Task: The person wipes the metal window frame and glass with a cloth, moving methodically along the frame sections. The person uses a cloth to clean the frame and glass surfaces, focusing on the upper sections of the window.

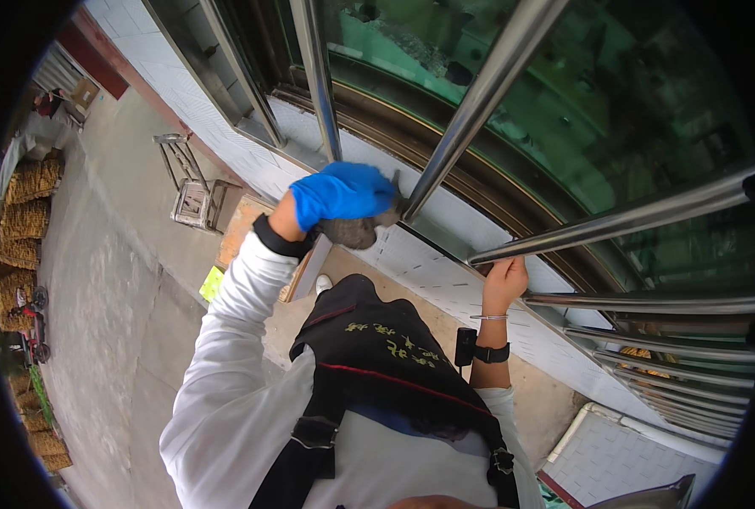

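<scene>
My left hand (345,194), in a blue glove, holds a grey, dirty cloth (352,233) at the window's lower ledge. The cloth hangs below the palm, beside the foot of a shiny metal window bar (453,146). My bare right hand (506,280) is curled at the lower end of another metal bar (581,223); its fingertips are partly hidden. A thin bracelet and a black strap are on the right wrist. Behind the bars is a window with green-tinted glass (396,57) and a brown frame.
A worn metal stool (193,200) stands on the concrete at left, near a wooden board (244,223). Several stacked yellowish bundles (24,216) line the far left, by a small red vehicle (32,324). A tiled surface with a pale raised edge (631,445) is at lower right.
</scene>
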A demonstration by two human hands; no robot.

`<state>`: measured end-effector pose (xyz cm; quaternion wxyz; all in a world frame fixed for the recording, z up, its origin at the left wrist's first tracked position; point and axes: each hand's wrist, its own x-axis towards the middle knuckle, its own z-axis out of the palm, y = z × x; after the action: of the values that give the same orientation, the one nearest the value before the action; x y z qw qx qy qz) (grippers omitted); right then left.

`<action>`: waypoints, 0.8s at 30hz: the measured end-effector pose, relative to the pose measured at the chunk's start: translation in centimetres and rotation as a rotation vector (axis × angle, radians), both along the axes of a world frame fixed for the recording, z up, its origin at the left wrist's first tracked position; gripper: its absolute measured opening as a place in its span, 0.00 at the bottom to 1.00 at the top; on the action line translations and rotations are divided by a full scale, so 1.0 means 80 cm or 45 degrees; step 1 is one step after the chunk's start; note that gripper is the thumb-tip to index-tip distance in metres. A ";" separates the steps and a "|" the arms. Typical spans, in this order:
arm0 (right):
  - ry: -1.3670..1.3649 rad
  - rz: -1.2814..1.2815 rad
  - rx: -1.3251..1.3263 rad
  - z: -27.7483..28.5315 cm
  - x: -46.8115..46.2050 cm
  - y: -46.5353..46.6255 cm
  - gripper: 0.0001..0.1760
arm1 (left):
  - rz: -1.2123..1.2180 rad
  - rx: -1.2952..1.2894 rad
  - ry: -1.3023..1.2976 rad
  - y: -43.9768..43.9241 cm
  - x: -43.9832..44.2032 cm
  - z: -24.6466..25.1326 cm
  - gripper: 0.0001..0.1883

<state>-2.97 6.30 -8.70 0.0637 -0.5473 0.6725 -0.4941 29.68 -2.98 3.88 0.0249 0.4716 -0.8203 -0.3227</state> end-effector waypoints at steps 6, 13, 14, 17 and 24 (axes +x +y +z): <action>0.145 -0.144 0.059 0.006 0.012 -0.008 0.15 | 0.668 -0.032 0.225 0.014 0.118 -0.013 0.23; -0.005 -0.014 0.023 0.021 0.019 -0.018 0.21 | 0.554 -0.010 1.224 -0.080 0.084 -0.056 0.25; -0.069 0.010 0.048 0.022 0.019 -0.019 0.21 | 0.473 0.063 1.174 -0.095 0.079 -0.053 0.25; -0.145 0.009 0.000 0.019 0.021 -0.018 0.21 | -0.330 -0.146 1.068 -0.139 0.058 -0.045 0.24; -0.089 -0.120 0.028 0.018 0.025 -0.017 0.21 | -0.574 -0.221 0.311 -0.173 0.001 -0.073 0.21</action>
<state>-0.96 4.97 -7.29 0.0696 -0.4968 0.7003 -0.5079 29.73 -16.84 -1.99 0.0916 0.2308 -0.9200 -0.3033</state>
